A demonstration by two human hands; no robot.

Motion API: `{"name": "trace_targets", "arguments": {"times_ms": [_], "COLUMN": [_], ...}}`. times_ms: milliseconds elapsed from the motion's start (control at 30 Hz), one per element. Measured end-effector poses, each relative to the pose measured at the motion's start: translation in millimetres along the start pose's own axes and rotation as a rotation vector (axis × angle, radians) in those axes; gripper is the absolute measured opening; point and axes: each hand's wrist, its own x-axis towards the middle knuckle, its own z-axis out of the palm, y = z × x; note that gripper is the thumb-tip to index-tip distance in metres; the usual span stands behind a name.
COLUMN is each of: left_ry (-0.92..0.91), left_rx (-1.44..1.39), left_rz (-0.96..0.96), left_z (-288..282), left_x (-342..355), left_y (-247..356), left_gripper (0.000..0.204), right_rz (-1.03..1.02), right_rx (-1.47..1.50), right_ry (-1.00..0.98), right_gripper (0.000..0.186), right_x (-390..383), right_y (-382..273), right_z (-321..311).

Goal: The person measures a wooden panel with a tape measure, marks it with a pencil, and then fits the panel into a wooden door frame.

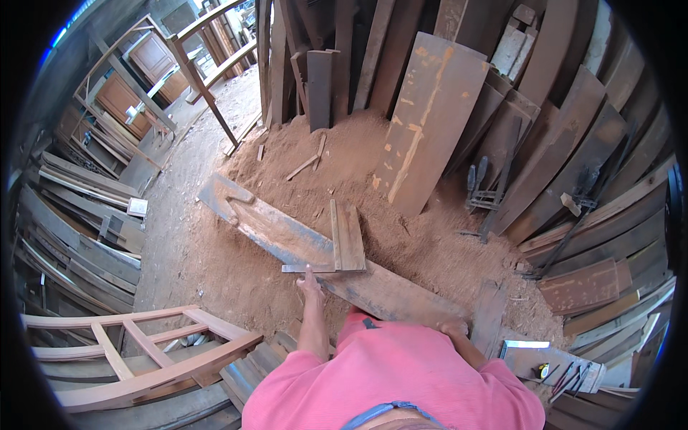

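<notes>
The long plank [315, 251] lies across the sawdust heap [401, 236] (a try square [337, 240] on top); left hand [309, 281] presses the square's blade, right hand [454, 328] grips the plank's near end.

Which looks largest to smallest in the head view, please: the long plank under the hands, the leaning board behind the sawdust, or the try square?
1. Long plank
2. Leaning board, though its distance from the camera leaves this unsure
3. Try square, clearly smallest
</notes>
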Motion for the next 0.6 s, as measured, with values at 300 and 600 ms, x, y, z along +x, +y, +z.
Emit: {"name": "trace_targets", "arguments": {"times_ms": [300, 600], "left_ry": [-0.192, -0.477], "left_rx": [-0.281, -0.304], "left_rz": [-0.256, -0.156], "left_z": [24, 78], "left_x": [60, 117], "left_y": [19, 124], "left_gripper": [0.026, 0.028], "right_rz": [0.089, 0.065], "right_rx": [0.058, 0.272], "right_ry": [0.143, 0.388], "right_gripper": [0.062, 0.052], "right_x": [77, 77], "right_y": [23, -26], "right_z": [39, 41]}}
